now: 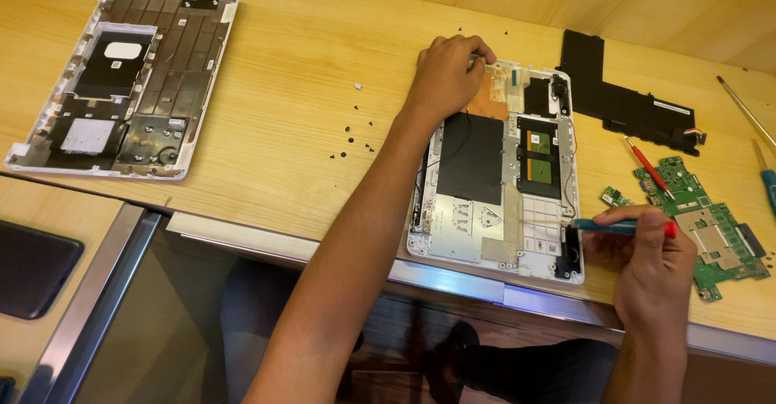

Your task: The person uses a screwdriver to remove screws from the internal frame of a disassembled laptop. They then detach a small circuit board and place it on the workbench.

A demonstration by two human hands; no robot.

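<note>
The right hand (647, 246) was closed around a small screwdriver with a blue shaft and red cap (622, 226), held level, its tip aimed at the lower right corner of the opened laptop chassis (493, 170), near the black speaker piece there. The left hand (444, 73) lay curled over the chassis's upper left corner, fingers bent down and pressing on it, seemingly to steady it; whether they pinched anything could not be told. The chassis sat keyboard-side down on the wooden tabletop (299, 105), already stripped: a green mainboard (707, 226) lay just to its right, a black L-shaped battery (622, 97) beyond it, and loose black screws (356, 133) were scattered to its left. The removed bottom cover (121, 81) rested well apart at the far left. By the look of it, the work stood at unscrewing remaining inner parts, and the next move called for seating the tip squarely in a small screw head while keeping the chassis from sliding
</note>
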